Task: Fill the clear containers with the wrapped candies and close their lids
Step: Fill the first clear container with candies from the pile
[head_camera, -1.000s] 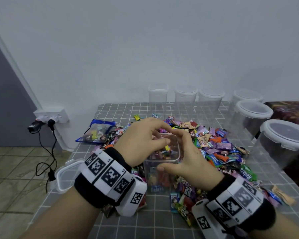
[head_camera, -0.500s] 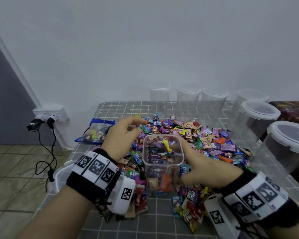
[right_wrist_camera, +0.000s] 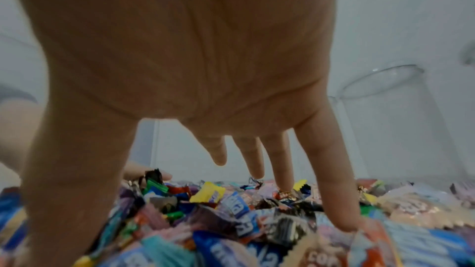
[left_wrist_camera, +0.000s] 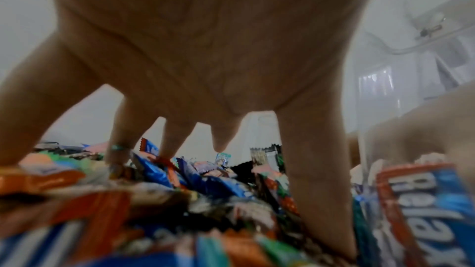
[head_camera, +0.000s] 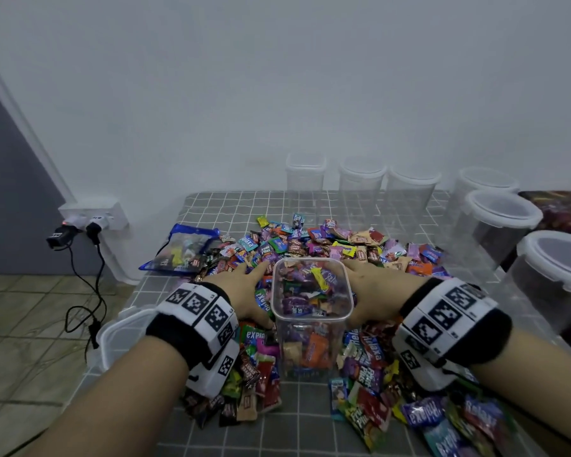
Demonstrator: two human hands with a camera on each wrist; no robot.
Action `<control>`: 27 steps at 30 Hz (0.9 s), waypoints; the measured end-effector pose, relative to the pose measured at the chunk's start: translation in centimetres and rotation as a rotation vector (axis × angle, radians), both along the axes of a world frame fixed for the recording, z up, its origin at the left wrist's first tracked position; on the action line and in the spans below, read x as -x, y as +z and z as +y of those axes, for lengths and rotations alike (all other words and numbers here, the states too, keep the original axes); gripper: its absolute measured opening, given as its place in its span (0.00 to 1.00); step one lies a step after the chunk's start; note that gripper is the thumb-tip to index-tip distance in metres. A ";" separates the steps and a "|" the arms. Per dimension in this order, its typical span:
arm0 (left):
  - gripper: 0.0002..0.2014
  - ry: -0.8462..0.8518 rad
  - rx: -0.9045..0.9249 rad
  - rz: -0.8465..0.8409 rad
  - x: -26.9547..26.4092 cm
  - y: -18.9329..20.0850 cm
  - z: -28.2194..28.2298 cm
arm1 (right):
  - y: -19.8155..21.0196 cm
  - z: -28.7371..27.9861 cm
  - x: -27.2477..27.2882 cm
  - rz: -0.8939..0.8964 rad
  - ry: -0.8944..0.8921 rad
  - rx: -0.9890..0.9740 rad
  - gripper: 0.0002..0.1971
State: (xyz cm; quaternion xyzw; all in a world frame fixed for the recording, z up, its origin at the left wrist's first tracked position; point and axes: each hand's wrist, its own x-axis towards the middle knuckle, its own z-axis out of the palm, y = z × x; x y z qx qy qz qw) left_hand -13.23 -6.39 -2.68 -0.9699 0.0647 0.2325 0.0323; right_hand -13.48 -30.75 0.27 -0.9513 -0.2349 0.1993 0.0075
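Note:
A clear square container (head_camera: pixel 312 324) stands lidless in the middle of the pile of wrapped candies (head_camera: pixel 327 245) and is filled with candies to near its rim. My left hand (head_camera: pixel 241 291) lies on the pile just left of it, my right hand (head_camera: pixel 373 291) just right of it. In the left wrist view the left hand (left_wrist_camera: pixel 205 58) has its fingers spread, tips down among the wrappers (left_wrist_camera: pixel 180 186). The right hand (right_wrist_camera: pixel 192 58) likewise shows straight, spread fingers touching the candies (right_wrist_camera: pixel 231 206). Neither hand holds anything that I can see.
A loose clear lid (head_camera: pixel 122 331) lies at the table's left edge. Several empty lidded containers (head_camera: pixel 361 183) line the back and the right side (head_camera: pixel 501 225). A blue candy bag (head_camera: pixel 182 249) lies at the left. A wall socket (head_camera: pixel 93 216) with cables hangs beyond the table.
Both hands left the top of the container, moved apart and came down onto the candy pile on either side of it, fingers now spread.

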 end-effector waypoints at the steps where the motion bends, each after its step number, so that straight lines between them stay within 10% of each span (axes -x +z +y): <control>1: 0.59 -0.008 -0.002 -0.012 -0.1 -0.1 0.0 | -0.3 0.1 -0.3 0.005 -0.002 0.018 0.59; 15: 0.29 -0.079 0.023 -0.088 0.8 0.6 0.2 | -0.8 0.8 -0.8 0.059 -0.001 0.073 0.48; 27: 0.12 0.066 0.113 -0.204 1.0 1.1 0.0 | -0.6 0.9 -0.6 -0.045 0.013 0.001 0.15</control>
